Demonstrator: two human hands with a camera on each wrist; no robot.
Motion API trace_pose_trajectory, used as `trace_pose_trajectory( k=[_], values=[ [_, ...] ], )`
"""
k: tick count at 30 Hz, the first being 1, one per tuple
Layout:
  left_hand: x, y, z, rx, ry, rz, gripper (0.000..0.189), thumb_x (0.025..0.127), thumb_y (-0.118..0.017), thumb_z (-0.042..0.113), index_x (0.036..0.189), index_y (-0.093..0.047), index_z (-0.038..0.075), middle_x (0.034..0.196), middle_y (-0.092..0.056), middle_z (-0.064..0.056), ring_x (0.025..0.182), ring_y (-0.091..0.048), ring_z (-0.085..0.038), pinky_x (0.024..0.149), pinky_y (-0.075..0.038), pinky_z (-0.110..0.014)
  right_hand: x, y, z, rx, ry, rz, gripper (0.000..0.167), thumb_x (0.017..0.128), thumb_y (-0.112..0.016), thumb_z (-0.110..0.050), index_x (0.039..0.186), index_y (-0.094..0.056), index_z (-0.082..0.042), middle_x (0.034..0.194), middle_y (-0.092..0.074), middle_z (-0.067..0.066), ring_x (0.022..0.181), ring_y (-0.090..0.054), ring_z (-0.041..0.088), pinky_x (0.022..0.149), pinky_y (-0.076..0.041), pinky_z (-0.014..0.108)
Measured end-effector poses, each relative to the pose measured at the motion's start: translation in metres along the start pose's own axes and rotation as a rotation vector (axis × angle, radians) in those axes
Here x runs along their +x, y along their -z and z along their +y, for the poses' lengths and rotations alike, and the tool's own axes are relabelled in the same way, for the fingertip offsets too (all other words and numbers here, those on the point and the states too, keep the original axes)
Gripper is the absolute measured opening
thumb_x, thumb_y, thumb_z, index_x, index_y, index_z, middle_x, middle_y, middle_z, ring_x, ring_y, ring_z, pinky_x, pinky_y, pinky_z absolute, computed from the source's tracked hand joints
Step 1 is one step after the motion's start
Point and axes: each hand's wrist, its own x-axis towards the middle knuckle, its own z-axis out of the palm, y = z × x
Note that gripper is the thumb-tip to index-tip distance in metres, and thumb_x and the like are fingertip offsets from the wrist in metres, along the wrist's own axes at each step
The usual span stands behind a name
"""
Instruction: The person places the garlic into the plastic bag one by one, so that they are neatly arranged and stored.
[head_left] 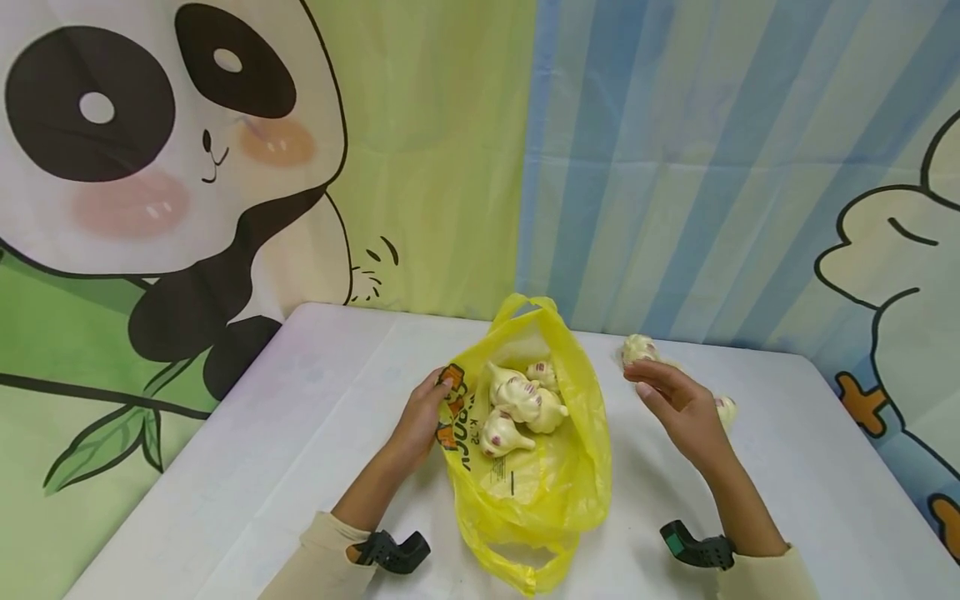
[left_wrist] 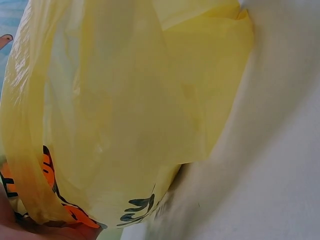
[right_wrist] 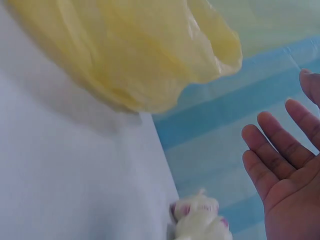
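A yellow plastic bag [head_left: 540, 492] with orange and black print lies with its mouth spread, and several garlic bulbs [head_left: 517, 398] show inside. My left hand [head_left: 417, 421] grips the bag's left edge, thumb over the rim. Seen from the left wrist, the bag's side [left_wrist: 125, 100] fills most of the view. To the right of the bag, my right hand [head_left: 686, 417] hovers over the table, holding nothing. Its fingers [right_wrist: 277, 145] are spread and slightly bent in the right wrist view. Past those fingertips sits a garlic bulb [head_left: 639, 347]; another bulb [head_left: 725, 410] is partly hidden behind the hand.
The white table [head_left: 315, 400] ends at a printed cloth backdrop [head_left: 435, 167] with a panda on the left and blue stripes on the right. One bag handle [head_left: 525, 304] points to the back, the other [head_left: 532, 575] toward the front. Each wrist wears a dark strap.
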Motion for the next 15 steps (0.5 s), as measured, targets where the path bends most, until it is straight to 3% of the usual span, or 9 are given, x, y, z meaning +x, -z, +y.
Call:
trace_pose_trajectory(
  k=[10, 15],
  values=[
    [-0.001, -0.001, 0.002, 0.001, 0.005, 0.006, 0.039, 0.106, -0.037, 0.028, 0.14, -0.046, 0.012, 0.122, -0.055, -0.024, 0.108, -0.054, -0.041, 0.089, -0.048, -0.044, -0.027, 0.035, 0.02, -0.114, -0.08, 0.162, 0.033, 0.098, -0.058, -0.005, 0.13, -0.057, 0.001, 0.125, -0.062, 0.01, 0.115, -0.054, 0.001, 0.089, -0.042, 0.01],
    [-0.001, 0.001, 0.001, 0.003, 0.008, 0.009, 0.039, 0.105, -0.038, 0.029, 0.14, -0.046, 0.012, 0.121, -0.055, -0.025, 0.106, -0.055, -0.041, 0.087, -0.048, -0.044, -0.037, 0.049, 0.036, -0.197, -0.128, 0.29, 0.035, 0.095, -0.062, -0.005, 0.13, -0.058, 0.0, 0.122, -0.063, 0.006, 0.11, -0.057, 0.0, 0.086, -0.042, 0.008]
  ],
)
